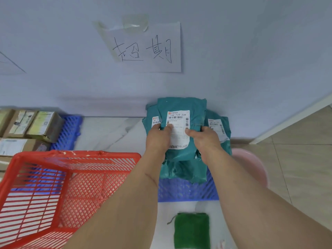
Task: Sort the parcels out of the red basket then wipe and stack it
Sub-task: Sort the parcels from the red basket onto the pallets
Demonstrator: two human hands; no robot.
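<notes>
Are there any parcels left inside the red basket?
No, the red basket shows only its bare mesh; both hands hold a teal parcel outside it.

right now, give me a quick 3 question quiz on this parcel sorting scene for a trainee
1. True or false: the red basket has no parcels showing inside it.
2. Multiple choice: the teal parcel gripped by the left hand and right hand is on top of: A) brown boxes, B) other teal parcels on a blue pallet, C) the green cloth.
3. Short answer: what lies on the floor nearest the camera, between the forearms?

Key
1. True: only its mesh walls and floor show.
2. B.
3. The green cloth, untouched by either hand.
</notes>
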